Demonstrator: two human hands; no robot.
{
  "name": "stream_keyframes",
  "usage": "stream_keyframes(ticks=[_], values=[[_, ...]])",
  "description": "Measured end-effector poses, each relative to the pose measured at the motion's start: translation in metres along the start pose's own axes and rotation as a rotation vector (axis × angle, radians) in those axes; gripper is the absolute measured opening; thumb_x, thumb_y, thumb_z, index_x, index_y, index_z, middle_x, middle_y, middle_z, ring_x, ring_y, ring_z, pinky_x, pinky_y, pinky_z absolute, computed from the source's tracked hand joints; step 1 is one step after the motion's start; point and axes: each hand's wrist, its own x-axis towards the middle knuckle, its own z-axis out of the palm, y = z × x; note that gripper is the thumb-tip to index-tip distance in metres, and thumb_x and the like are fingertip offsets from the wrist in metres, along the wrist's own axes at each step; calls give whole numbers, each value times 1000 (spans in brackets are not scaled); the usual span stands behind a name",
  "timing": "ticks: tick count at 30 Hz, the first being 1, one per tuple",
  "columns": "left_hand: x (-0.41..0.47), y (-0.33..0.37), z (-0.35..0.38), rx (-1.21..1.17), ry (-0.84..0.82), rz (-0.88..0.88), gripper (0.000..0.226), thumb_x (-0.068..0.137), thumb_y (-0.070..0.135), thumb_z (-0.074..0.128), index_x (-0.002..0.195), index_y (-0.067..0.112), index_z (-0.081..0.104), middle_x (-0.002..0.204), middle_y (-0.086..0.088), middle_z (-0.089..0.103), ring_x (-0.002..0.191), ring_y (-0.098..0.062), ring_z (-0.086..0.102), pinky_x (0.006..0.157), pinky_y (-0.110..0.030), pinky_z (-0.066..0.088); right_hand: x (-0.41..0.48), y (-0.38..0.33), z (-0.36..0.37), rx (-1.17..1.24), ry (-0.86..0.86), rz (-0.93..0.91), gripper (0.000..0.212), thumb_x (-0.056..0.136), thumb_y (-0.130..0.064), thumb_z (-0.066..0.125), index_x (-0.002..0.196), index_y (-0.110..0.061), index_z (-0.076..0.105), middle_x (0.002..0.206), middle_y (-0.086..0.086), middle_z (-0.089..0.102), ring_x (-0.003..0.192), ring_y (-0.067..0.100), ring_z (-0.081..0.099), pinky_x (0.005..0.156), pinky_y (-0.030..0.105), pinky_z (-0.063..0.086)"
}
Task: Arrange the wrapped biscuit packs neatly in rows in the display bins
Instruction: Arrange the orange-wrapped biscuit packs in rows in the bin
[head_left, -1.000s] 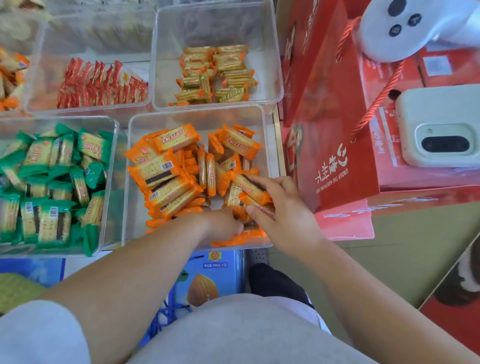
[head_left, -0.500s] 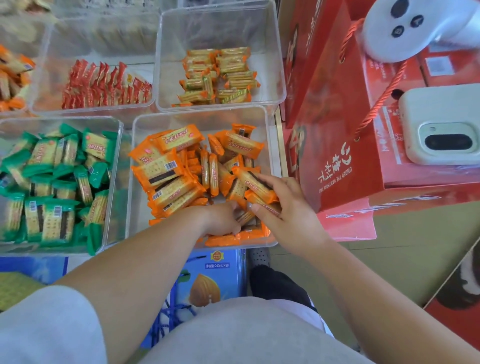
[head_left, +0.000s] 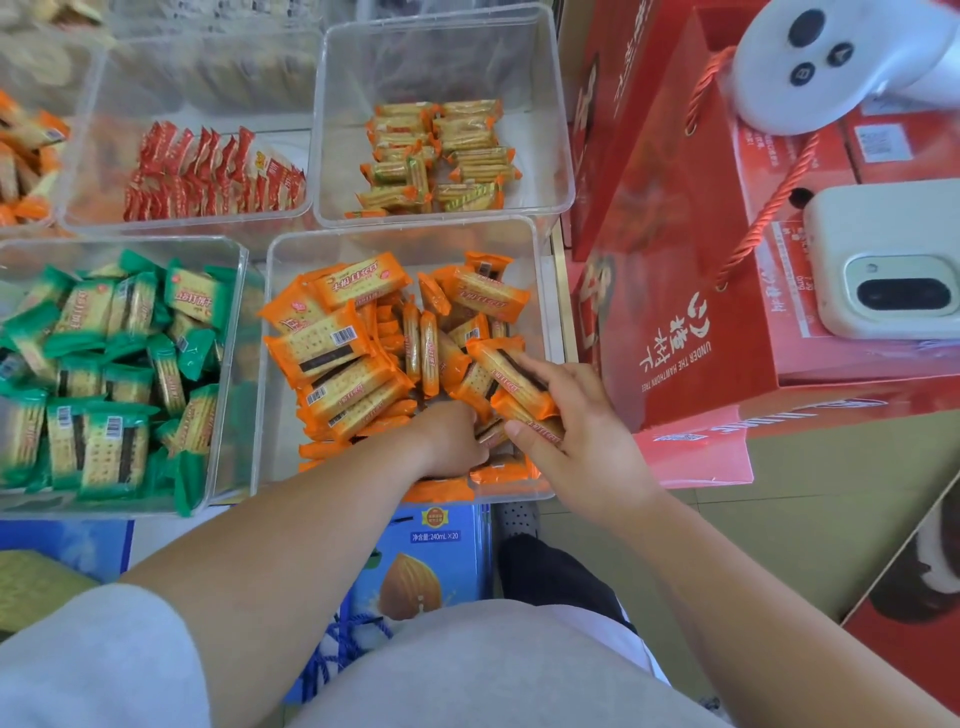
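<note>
I saw red gift boxes (head_left: 675, 249) stacked on the right, dull green floor (head_left: 810, 525) beneath them, and a blue almond-printed carton (head_left: 431, 566) near me, brightly lit.

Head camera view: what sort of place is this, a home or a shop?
Most likely a small shop or snack stall. Clear display bins hold orange biscuit packs and green biscuit packs sorted by colour, and red gift boxes with rope handles stand beside them.

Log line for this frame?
stage: arranging | left hand: in orange-pack bin, grip hidden | right hand: grips orange packs | rows: unfinished
</note>
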Motion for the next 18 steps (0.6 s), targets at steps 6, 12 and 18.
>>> stream_keyframes(ticks=[6,12,18], values=[[-11,6,-2,20,228,41,28,77,48,66,79,21,57,77,2,62,73,-17,61,58,-31,47,1,-1,1,-21,3,-1,67,93,-38,67,147,-50,32,124,-22,36,109,-2,50,85,20,49],[-26,19,-14,68,195,104,20,90,42,60,95,23,63,86,-1,67,84,-24,64,72,-36,55,1,-3,0,-29,0,11,68,92,-36,68,149,-48,34,124,-20,38,110,-1,50,89,24,50],[-45,4,-7,94,171,78,42,95,41,49,59,20,51,62,-2,51,60,-21,53,53,-31,35,2,-7,-2,-40,-26,45,67,93,-38,68,150,-47,34,124,-17,38,109,4,53,88,38,56]])
